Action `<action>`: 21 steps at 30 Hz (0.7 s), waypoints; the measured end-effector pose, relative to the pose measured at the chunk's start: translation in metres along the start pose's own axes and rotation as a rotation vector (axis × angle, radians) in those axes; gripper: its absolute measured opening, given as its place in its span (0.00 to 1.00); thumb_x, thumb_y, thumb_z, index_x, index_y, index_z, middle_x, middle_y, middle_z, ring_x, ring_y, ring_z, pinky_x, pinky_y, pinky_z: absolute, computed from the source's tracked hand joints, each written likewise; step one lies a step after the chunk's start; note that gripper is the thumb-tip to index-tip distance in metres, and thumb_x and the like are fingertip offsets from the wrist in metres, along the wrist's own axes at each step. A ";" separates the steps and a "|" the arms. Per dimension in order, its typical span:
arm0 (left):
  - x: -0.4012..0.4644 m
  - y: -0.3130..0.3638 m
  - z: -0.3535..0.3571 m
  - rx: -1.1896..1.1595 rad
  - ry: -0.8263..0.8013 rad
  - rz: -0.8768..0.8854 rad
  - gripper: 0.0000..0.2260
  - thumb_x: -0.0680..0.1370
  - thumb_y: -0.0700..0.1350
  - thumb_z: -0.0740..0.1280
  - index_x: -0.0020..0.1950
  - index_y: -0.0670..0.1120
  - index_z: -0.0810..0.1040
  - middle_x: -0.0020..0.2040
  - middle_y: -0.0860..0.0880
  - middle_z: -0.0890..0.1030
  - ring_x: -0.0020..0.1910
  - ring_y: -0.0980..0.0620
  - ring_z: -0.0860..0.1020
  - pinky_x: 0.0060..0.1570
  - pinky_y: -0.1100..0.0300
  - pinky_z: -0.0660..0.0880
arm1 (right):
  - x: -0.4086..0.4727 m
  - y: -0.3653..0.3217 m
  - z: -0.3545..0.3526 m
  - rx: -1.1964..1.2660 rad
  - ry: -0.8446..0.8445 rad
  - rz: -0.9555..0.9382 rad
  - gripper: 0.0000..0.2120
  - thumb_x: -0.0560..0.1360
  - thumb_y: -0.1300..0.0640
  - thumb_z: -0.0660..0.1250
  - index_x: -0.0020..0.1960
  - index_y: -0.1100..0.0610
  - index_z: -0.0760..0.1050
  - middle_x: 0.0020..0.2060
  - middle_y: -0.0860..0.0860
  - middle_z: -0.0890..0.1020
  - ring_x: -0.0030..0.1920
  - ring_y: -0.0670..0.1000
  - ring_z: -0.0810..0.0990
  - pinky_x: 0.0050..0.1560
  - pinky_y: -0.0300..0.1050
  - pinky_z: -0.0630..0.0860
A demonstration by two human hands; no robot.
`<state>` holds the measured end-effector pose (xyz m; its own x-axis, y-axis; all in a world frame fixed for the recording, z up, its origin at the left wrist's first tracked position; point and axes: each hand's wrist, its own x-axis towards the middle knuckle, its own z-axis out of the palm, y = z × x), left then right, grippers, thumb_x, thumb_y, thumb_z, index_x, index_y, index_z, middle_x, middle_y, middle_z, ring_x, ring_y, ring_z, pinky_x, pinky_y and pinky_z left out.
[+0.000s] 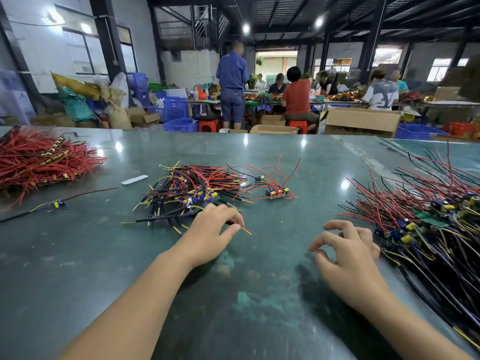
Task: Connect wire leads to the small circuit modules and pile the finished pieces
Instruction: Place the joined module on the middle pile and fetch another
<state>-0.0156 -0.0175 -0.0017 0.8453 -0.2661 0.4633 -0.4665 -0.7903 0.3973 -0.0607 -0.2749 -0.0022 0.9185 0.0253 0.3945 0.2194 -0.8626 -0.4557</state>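
Note:
A heap of small circuit modules with red, black and yellow leads lies mid-table. My left hand rests at its near edge and pinches a thin yellow and red wire lead between thumb and fingers. My right hand hovers over the bare table with loosely curled fingers, holding nothing, just left of a big pile of modules with long black and red wires. A few separate modules lie right of the middle heap.
A stack of red wire bundles fills the far left. One lone module with leads and a white paper strip lie on the green table. Beyond the table's far edge, people work at benches among boxes and crates.

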 end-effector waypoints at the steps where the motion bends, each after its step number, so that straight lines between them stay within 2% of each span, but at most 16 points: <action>1: -0.001 0.005 -0.001 -0.064 -0.023 0.049 0.03 0.78 0.44 0.65 0.47 0.51 0.78 0.43 0.56 0.77 0.47 0.54 0.71 0.52 0.62 0.67 | 0.000 0.000 0.000 0.002 0.000 0.000 0.08 0.71 0.60 0.68 0.38 0.46 0.78 0.56 0.43 0.69 0.60 0.51 0.61 0.52 0.42 0.52; 3: -0.006 0.015 -0.002 -0.171 -0.102 0.083 0.03 0.75 0.47 0.65 0.45 0.54 0.78 0.40 0.57 0.77 0.43 0.58 0.72 0.45 0.67 0.67 | 0.000 0.000 0.000 0.005 -0.004 -0.001 0.08 0.71 0.59 0.68 0.38 0.46 0.78 0.56 0.43 0.69 0.60 0.50 0.61 0.52 0.42 0.52; 4: -0.007 0.018 -0.001 -0.212 -0.111 0.061 0.03 0.74 0.51 0.64 0.44 0.55 0.78 0.39 0.57 0.78 0.41 0.58 0.73 0.43 0.66 0.69 | 0.000 0.000 0.000 0.007 -0.007 -0.001 0.09 0.71 0.59 0.68 0.38 0.46 0.78 0.56 0.43 0.69 0.60 0.50 0.61 0.52 0.42 0.52; 6: -0.006 0.017 -0.001 -0.186 0.035 -0.015 0.10 0.72 0.57 0.61 0.44 0.55 0.79 0.40 0.57 0.80 0.43 0.55 0.74 0.46 0.60 0.71 | 0.000 0.000 0.000 0.010 -0.010 0.000 0.09 0.71 0.59 0.68 0.38 0.46 0.78 0.56 0.43 0.69 0.60 0.51 0.61 0.53 0.42 0.52; 8: -0.002 0.001 -0.005 0.153 0.259 -0.201 0.14 0.73 0.56 0.61 0.54 0.53 0.79 0.51 0.53 0.81 0.54 0.49 0.73 0.56 0.55 0.69 | 0.000 0.001 0.000 0.008 -0.010 0.005 0.08 0.71 0.59 0.68 0.38 0.46 0.78 0.56 0.43 0.69 0.60 0.51 0.61 0.53 0.43 0.52; 9: -0.001 -0.009 -0.007 0.352 0.264 -0.355 0.18 0.75 0.56 0.62 0.62 0.52 0.75 0.60 0.50 0.78 0.60 0.46 0.70 0.61 0.53 0.67 | 0.000 0.001 0.000 0.007 -0.010 0.008 0.08 0.71 0.59 0.68 0.38 0.46 0.78 0.57 0.43 0.69 0.60 0.51 0.61 0.53 0.43 0.53; 10: -0.002 -0.019 -0.009 0.470 0.176 -0.510 0.24 0.75 0.58 0.62 0.69 0.51 0.68 0.67 0.49 0.72 0.65 0.44 0.66 0.65 0.50 0.62 | 0.000 0.000 0.000 0.008 -0.008 0.011 0.08 0.71 0.59 0.68 0.38 0.47 0.78 0.57 0.43 0.69 0.60 0.51 0.61 0.53 0.43 0.52; 12: -0.005 -0.033 -0.009 0.478 -0.007 -0.680 0.32 0.74 0.63 0.61 0.74 0.52 0.60 0.74 0.49 0.62 0.71 0.43 0.59 0.70 0.43 0.56 | 0.000 0.000 0.000 0.011 -0.005 0.010 0.08 0.71 0.59 0.68 0.38 0.46 0.78 0.57 0.43 0.69 0.60 0.51 0.61 0.52 0.42 0.52; 15: -0.001 -0.043 -0.011 0.379 -0.007 -0.709 0.35 0.68 0.65 0.65 0.72 0.56 0.62 0.72 0.49 0.63 0.69 0.41 0.62 0.68 0.42 0.59 | -0.001 -0.001 -0.001 0.014 -0.011 0.005 0.09 0.71 0.59 0.68 0.38 0.46 0.78 0.56 0.43 0.69 0.60 0.51 0.61 0.52 0.42 0.52; 18: 0.003 -0.044 -0.018 0.412 -0.045 -0.784 0.37 0.61 0.68 0.68 0.69 0.59 0.66 0.68 0.47 0.67 0.67 0.42 0.64 0.63 0.45 0.60 | -0.001 -0.002 -0.001 0.016 -0.014 0.008 0.08 0.71 0.59 0.68 0.38 0.46 0.79 0.56 0.43 0.69 0.61 0.51 0.62 0.52 0.42 0.52; 21: 0.002 -0.045 -0.020 0.412 -0.063 -0.799 0.35 0.60 0.66 0.68 0.66 0.64 0.67 0.66 0.46 0.67 0.67 0.42 0.63 0.61 0.45 0.59 | -0.001 -0.003 0.000 0.011 -0.022 0.005 0.08 0.72 0.59 0.68 0.39 0.47 0.79 0.55 0.43 0.68 0.60 0.51 0.61 0.50 0.41 0.51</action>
<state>0.0017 0.0284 -0.0033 0.8962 0.4267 0.1215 0.3859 -0.8848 0.2611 -0.0626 -0.2720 -0.0011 0.9266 0.0327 0.3746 0.2188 -0.8571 -0.4664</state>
